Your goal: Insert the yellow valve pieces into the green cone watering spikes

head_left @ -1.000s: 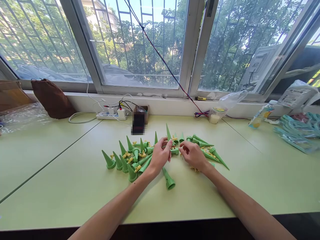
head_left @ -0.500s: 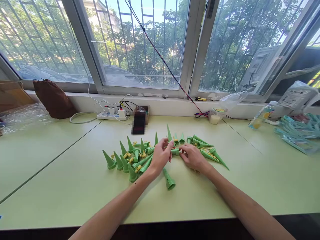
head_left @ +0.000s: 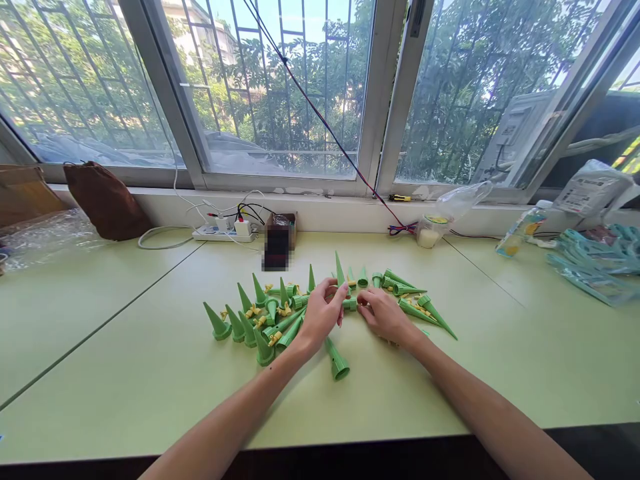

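Observation:
My left hand [head_left: 323, 310] is closed round a green plastic watering spike, whose ribbed collar [head_left: 349, 304] sticks out toward the right. My right hand [head_left: 383, 312] has its fingertips pinched together close to that collar; what they hold, if anything, is hidden. Behind my left fingers a green cone [head_left: 340, 270] points upward, its base covered. Several upright green cones [head_left: 217, 323] and lying ones spread to the left, with small yellow valves [head_left: 275, 338] among them. One loose green spike [head_left: 339, 363] lies below my left hand, its wide mouth facing me. More spikes [head_left: 437, 319] lie right of my right hand.
A power strip [head_left: 223, 233] with cables and a small box [head_left: 287, 230] stand by the window sill. Farther right are a jar [head_left: 431, 231], a bottle [head_left: 523, 230] and bagged teal pieces [head_left: 595, 260]. A brown bag [head_left: 105, 203] sits at back left.
The view has shifted very slightly. Both hands keep nearly the same pose at the green collar, and the surrounding spikes stay in place.

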{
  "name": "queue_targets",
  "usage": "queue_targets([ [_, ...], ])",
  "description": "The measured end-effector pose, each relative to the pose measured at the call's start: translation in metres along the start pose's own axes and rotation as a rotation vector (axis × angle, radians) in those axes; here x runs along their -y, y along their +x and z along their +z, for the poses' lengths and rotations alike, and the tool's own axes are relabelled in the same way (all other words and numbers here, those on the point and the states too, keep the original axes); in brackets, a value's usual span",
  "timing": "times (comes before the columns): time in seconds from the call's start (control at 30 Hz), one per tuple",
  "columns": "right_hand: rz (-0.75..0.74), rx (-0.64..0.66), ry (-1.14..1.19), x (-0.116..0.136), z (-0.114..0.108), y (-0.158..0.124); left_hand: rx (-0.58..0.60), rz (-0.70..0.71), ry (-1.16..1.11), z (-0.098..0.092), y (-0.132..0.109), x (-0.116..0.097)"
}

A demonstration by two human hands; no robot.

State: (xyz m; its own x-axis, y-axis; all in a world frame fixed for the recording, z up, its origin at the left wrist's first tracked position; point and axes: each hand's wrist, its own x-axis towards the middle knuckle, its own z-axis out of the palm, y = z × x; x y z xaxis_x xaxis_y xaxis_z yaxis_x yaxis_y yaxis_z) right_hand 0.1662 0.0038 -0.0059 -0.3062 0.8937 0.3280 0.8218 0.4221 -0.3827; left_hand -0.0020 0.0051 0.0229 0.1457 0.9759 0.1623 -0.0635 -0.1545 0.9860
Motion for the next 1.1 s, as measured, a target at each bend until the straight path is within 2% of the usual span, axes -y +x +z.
queue_targets([
  [0.17, 0.013, -0.042, 0.054, -0.002, 0.003, 0.001, 0.007, 0.001, -0.001, 0.000, 0.000, 0.000],
  [0.27, 0.020, -0.134, 0.147, -0.001, 0.003, 0.003, 0.010, 0.002, 0.002, 0.000, -0.001, -0.001],
  [0.5, 0.118, -0.411, 0.511, 0.008, -0.005, 0.005, 0.012, -0.003, 0.025, 0.001, -0.002, -0.004],
  [0.7, 0.199, -0.524, 0.820, 0.009, -0.006, 0.007, 0.022, 0.002, 0.017, 0.001, -0.003, -0.003],
  [0.87, 0.192, -0.581, 0.839, 0.012, -0.007, 0.006, 0.034, -0.001, 0.022, 0.001, -0.003, -0.003],
  [1.1, 0.175, -0.562, 0.771, 0.015, -0.006, 0.005, 0.048, -0.006, 0.009, 0.002, -0.003, -0.002],
])
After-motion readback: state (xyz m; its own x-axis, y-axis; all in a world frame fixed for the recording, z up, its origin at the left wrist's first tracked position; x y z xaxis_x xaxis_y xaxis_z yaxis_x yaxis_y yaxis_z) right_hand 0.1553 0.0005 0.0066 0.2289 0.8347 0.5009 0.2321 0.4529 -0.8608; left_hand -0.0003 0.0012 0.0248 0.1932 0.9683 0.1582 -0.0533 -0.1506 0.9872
